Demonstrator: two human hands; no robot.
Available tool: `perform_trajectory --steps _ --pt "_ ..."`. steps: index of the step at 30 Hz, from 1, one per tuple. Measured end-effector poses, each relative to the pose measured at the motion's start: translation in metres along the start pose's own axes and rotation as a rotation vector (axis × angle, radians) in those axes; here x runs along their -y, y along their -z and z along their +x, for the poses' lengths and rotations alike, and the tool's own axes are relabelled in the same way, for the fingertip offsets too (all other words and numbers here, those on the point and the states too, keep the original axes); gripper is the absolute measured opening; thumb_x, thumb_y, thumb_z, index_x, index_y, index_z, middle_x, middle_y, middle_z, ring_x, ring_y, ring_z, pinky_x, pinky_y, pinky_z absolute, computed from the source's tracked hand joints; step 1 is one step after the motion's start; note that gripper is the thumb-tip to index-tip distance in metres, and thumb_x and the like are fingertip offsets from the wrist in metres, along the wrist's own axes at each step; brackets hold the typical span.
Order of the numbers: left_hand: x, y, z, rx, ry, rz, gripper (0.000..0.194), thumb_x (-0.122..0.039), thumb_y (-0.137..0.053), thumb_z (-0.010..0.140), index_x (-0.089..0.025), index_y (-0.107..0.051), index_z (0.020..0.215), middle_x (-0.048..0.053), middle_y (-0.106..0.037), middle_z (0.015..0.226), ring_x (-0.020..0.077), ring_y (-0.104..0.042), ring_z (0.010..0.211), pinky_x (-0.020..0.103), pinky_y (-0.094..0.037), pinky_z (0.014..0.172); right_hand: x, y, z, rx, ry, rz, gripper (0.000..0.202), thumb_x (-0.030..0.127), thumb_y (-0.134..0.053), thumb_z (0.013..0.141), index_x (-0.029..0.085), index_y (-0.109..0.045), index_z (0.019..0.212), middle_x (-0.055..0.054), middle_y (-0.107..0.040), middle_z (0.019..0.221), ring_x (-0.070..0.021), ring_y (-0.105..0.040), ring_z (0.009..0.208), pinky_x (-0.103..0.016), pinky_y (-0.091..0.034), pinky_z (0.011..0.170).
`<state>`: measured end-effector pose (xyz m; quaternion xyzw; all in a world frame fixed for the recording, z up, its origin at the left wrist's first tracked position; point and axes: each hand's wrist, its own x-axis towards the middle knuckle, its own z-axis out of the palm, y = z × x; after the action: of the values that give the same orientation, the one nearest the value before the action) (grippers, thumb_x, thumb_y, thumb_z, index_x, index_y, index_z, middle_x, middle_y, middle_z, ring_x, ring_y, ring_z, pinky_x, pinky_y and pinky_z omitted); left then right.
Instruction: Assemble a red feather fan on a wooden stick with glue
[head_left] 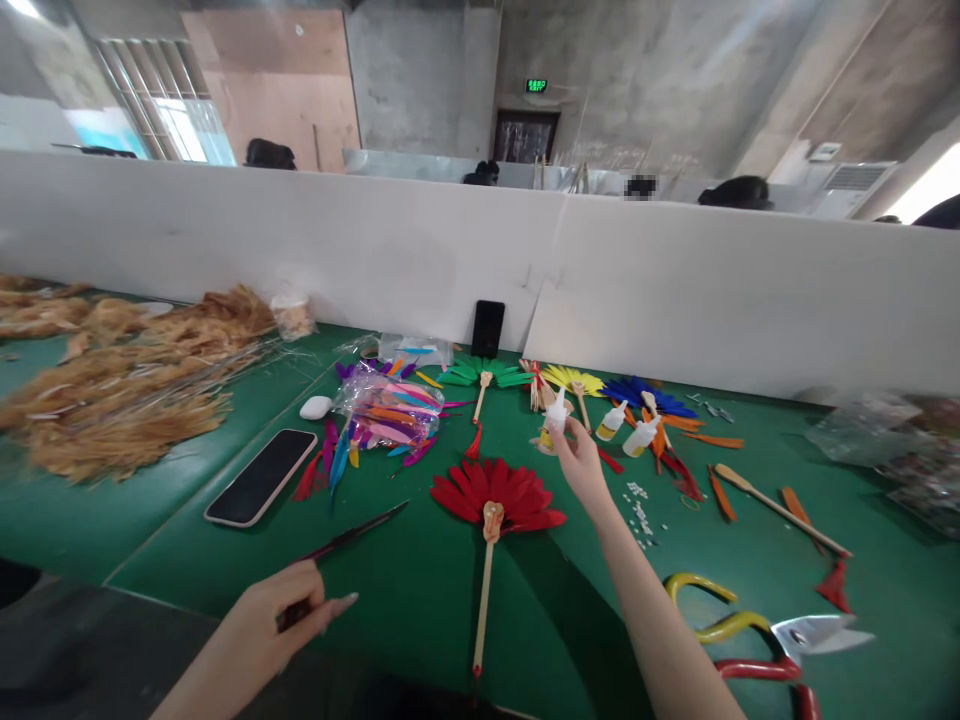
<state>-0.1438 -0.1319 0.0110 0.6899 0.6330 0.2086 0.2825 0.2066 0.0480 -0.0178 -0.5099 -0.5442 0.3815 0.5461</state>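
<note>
My left hand is closed around a pair of dark tweezers at the near left, their tip pointing away to the right. My right hand reaches forward with its fingers on a small white glue bottle with a yellow label, held upright. Between my hands lies a fan of red feathers with a pale wooden handle. Two similar glue bottles, one nearer and one farther, stand just right of my right hand. Small white beads are scattered beside my right forearm.
Green, yellow and blue feather fans lie at the back. A bag of coloured feathers and a phone are left; scissors and shears lie near right. Dried grass covers the far left. A white partition borders the table.
</note>
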Motion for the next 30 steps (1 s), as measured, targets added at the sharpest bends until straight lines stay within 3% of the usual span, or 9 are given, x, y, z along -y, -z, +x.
perform_trajectory --steps 2,5,8,13,16,21,24,26,30 --pt "0.0 -0.001 -0.003 0.038 0.021 0.016 0.046 -0.052 -0.045 0.081 -0.019 -0.039 0.05 -0.003 -0.045 0.054 0.0115 -0.045 0.054 0.021 -0.04 0.058 0.017 -0.001 -0.008 0.058 -0.028 0.025 0.049 0.058 -0.053 0.075 0.017 -0.054 0.102 -0.003 -0.061 0.075 -0.0176 -0.061 0.056 -0.027 -0.048 0.044" --pt "-0.002 -0.003 -0.005 0.141 0.047 0.066 0.035 -0.044 -0.046 0.082 -0.019 -0.048 0.058 -0.003 -0.049 0.061 0.0122 -0.048 0.058 0.02 -0.039 0.057 0.041 -0.007 -0.023 0.13 -0.05 0.024 0.055 0.056 -0.055 0.074 0.019 -0.05 0.113 0.001 -0.057 0.07 -0.0103 -0.05 0.041 -0.021 -0.036 0.031" --pt "-0.004 -0.001 -0.006 0.238 0.08 0.116 0.021 -0.036 -0.049 0.08 -0.02 -0.056 0.069 -0.002 -0.055 0.066 0.0135 -0.051 0.062 0.021 -0.037 0.057 0.062 -0.013 -0.04 0.2 -0.052 0.051 0.051 0.054 -0.056 0.075 0.022 -0.046 0.113 0.004 -0.057 0.069 -0.0066 -0.043 0.039 -0.019 -0.034 0.033" --pt "-0.002 0.008 -0.011 0.31 0.107 0.096 0.027 -0.039 -0.045 0.081 -0.021 -0.061 0.07 0.0 -0.06 0.067 0.0157 -0.057 0.065 0.022 -0.039 0.062 0.081 -0.009 -0.06 0.361 -0.061 -0.023 0.036 0.051 -0.051 0.08 0.021 -0.057 0.097 0.004 -0.05 0.061 -0.0069 -0.039 0.041 -0.02 -0.033 0.038" --pt "-0.001 0.011 -0.013 0.362 0.149 0.081 0.021 -0.037 -0.049 0.077 -0.021 -0.063 0.077 -0.002 -0.061 0.063 0.0155 -0.057 0.061 0.021 -0.039 0.057 0.084 -0.003 -0.069 0.341 -0.054 -0.043 0.037 0.052 -0.051 0.08 0.019 -0.06 0.095 0.003 -0.05 0.058 -0.0078 -0.037 0.043 -0.021 -0.029 0.038" --pt "-0.005 0.013 -0.011 0.435 0.144 0.119 0.028 -0.04 -0.05 0.078 -0.018 -0.053 0.061 -0.002 -0.053 0.054 0.014 -0.053 0.052 0.021 -0.036 0.051 0.081 0.003 -0.083 0.22 -0.118 0.042 0.037 0.053 -0.058 0.074 0.021 -0.05 0.09 0.005 -0.053 0.057 -0.0053 -0.033 0.036 -0.019 -0.023 0.035" --pt "-0.011 0.015 -0.007 0.412 0.017 0.045 0.013 -0.033 -0.056 0.075 -0.02 -0.059 0.072 0.001 -0.061 0.084 0.0148 -0.056 0.073 0.019 -0.04 0.059 0.071 0.004 -0.088 0.182 -0.124 0.062 0.035 0.053 -0.059 0.074 0.021 -0.047 0.083 0.006 -0.051 0.054 -0.0052 -0.033 0.036 -0.018 -0.023 0.034" --pt "-0.016 0.014 -0.004 0.411 -0.032 -0.015 0.014 -0.034 -0.053 0.078 -0.022 -0.06 0.079 0.001 -0.06 0.095 0.0151 -0.056 0.081 0.019 -0.041 0.064 0.063 0.003 -0.09 0.151 -0.12 0.069 0.034 0.052 -0.058 0.076 0.021 -0.045 0.083 0.007 -0.049 0.051 -0.0058 -0.033 0.036 -0.018 -0.022 0.034" --pt "-0.032 0.003 0.006 0.333 -0.067 -0.017 0.034 -0.042 -0.043 0.085 -0.019 -0.052 0.062 -0.001 -0.055 0.065 0.0125 -0.052 0.062 0.021 -0.039 0.061 0.051 -0.001 -0.089 0.126 -0.131 0.11 0.035 0.054 -0.056 0.076 0.022 -0.044 0.084 0.007 -0.048 0.05 -0.0064 -0.033 0.036 -0.018 -0.022 0.034"
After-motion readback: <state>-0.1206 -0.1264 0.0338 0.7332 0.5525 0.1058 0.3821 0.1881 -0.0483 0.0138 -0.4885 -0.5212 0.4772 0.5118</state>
